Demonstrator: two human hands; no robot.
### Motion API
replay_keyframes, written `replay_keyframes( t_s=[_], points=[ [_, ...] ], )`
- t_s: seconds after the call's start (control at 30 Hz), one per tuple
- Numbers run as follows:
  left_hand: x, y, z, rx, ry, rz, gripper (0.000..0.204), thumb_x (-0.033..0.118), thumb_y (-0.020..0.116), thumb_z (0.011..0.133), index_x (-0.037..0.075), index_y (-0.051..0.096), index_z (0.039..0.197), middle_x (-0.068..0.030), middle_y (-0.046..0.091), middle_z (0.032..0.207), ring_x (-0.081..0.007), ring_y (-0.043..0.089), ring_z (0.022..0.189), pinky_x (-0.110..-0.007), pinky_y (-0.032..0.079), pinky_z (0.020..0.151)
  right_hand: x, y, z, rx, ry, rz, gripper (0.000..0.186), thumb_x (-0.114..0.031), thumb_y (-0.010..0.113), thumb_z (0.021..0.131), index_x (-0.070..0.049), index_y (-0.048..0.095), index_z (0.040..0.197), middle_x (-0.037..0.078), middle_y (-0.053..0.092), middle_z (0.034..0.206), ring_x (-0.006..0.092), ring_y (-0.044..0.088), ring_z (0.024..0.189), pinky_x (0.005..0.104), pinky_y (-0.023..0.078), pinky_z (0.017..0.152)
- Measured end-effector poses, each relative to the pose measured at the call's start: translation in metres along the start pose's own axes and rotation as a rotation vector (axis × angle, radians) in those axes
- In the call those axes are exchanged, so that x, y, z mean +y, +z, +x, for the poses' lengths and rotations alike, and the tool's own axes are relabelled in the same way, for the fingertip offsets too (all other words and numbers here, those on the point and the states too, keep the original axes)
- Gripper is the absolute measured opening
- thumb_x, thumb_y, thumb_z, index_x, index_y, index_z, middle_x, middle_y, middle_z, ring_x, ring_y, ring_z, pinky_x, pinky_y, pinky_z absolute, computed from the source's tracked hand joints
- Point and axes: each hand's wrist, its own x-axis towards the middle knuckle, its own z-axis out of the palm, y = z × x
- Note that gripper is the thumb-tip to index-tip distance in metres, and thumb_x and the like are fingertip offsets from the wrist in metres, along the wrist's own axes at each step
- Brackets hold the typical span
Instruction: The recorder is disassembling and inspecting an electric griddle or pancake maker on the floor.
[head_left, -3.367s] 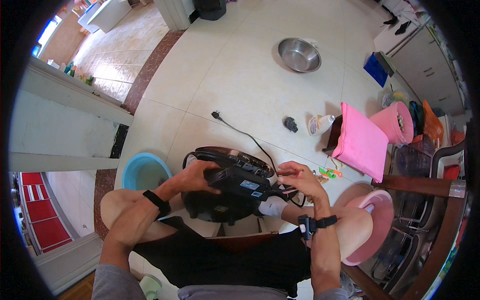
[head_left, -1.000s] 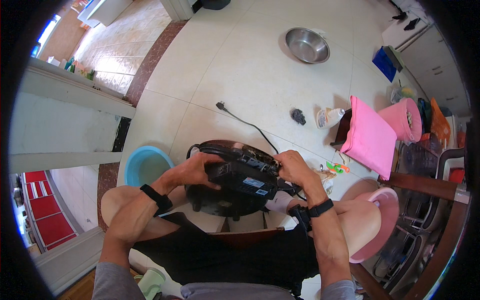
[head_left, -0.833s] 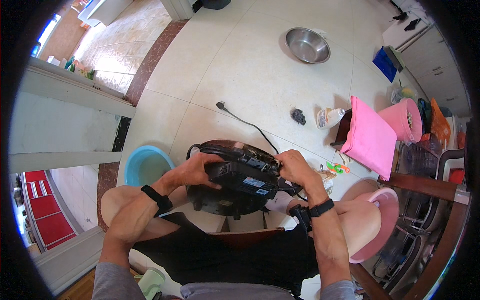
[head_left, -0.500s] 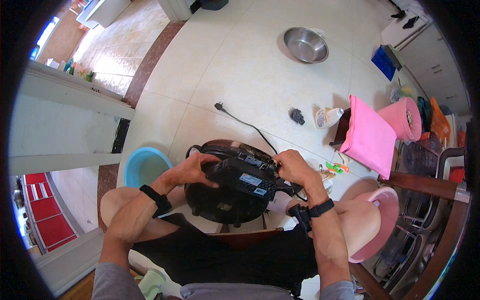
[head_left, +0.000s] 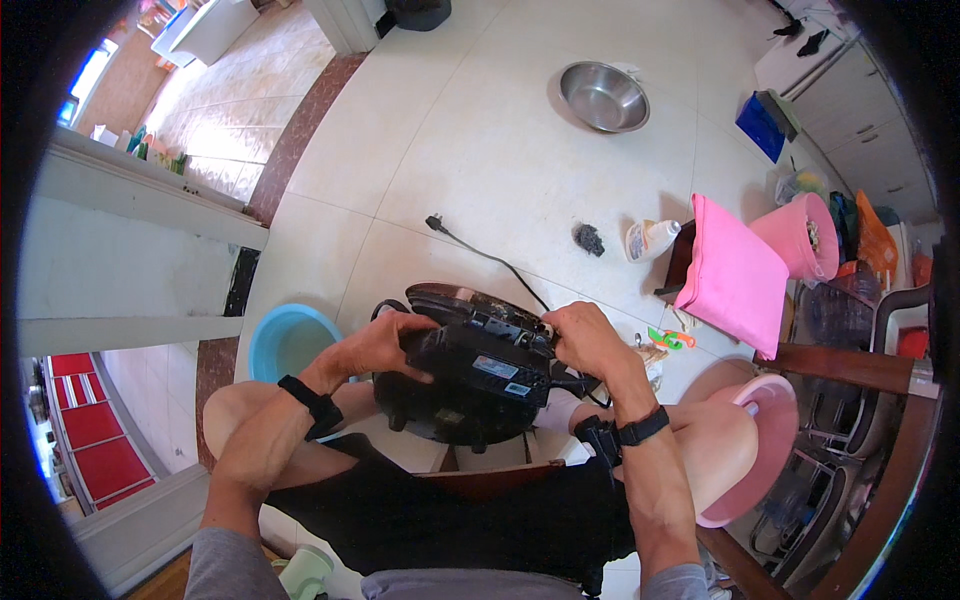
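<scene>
Nearest: black shorts (head_left: 450, 510) across the lap, then the black appliance (head_left: 455, 412) between the knees, tilted: round shells with a boxy housing (head_left: 478, 362) between them. Can't tell what bears its weight. Left hand (head_left: 385, 345) is clasped around the housing's left end, thumb on the near face, fingers over the far edge. Right hand (head_left: 590, 338) is curled against the right end by the hinge (head_left: 498, 326); fingertips hidden, so can't tell if that grip is pinched on a part. Handling, my read: stiff, fairly heavy, lopsided; hinge could let the shells swing. Outer skin looks smooth, probably slick if wet or greasy. Best hold: both ends of the housing, or a palm under the lower shell. Don't lift by the cord (head_left: 494, 259) or the exposed hinge bits. Blue basin (head_left: 264, 342) just to its left, pink basin (head_left: 776, 440) by the right knee. Small green-and-orange tool (head_left: 670, 339) right of the right hand. Cord runs out over the floor (head_left: 500, 150) to its plug (head_left: 433, 222). Farther: dark scourer (head_left: 588, 239), white bottle (head_left: 650, 241) beside the pink cushion (head_left: 730, 275), metal bowl (head_left: 604, 97) well apart.
</scene>
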Motion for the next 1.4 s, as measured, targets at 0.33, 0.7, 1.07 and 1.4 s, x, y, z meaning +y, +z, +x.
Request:
replay_keyframes(
  t_s=[0.33, 0.7, 1.07, 1.4],
  points=[
    [0.005, 0.002, 0.0, 0.025, 0.044, 0.096, 0.061, 0.005, 0.088, 0.062, -0.001, 0.063, 0.118, -0.0078, 0.07, 0.105, -0.0138, 0.062, 0.096, -0.028, 0.049, 0.091, -0.002, -0.003, 0.0, -0.013, 0.025, 0.01, 0.024, 0.005, 0.056, 0.065, 0.003, 0.067, 0.086, 0.025, 0.064, 0.077, 0.0435, 0.063, 0.082, 0.0482, 0.05, 0.075],
    [-0.004, 0.009, 0.002, 0.065, 0.06, 0.132, 0.06, 0.004, 0.087, 0.062, -0.002, 0.063, 0.117, -0.0092, 0.068, 0.106, -0.0156, 0.061, 0.099, -0.029, 0.048, 0.094, 0.013, 0.013, 0.005, -0.079, 0.08, 0.019, 0.025, 0.0, 0.061, 0.068, -0.003, 0.071, 0.09, 0.022, 0.068, 0.088, 0.0403, 0.064, 0.093, 0.0476, 0.051, 0.084],
    [-0.023, 0.014, 0.007, 0.103, 0.065, 0.159, 0.058, 0.008, 0.087, 0.061, -0.001, 0.064, 0.114, -0.011, 0.068, 0.103, -0.0193, 0.062, 0.097, -0.031, 0.048, 0.092, 0.029, 0.039, 0.015, -0.155, 0.108, 0.036, 0.02, -0.003, 0.062, 0.069, -0.005, 0.07, 0.086, 0.019, 0.068, 0.081, 0.0409, 0.064, 0.087, 0.048, 0.051, 0.08],
    [-0.05, 0.015, 0.013, 0.137, 0.151, 0.311, 0.064, 0.017, 0.09, 0.055, -0.001, 0.066, 0.111, -0.015, 0.07, 0.105, -0.0239, 0.065, 0.098, -0.035, 0.05, 0.091, 0.051, 0.083, 0.008, -0.057, 0.137, 0.091, 0.025, -0.007, 0.067, 0.066, -0.007, 0.068, 0.091, 0.019, 0.067, 0.093, 0.04, 0.063, 0.093, 0.0487, 0.051, 0.081]
  ],
)
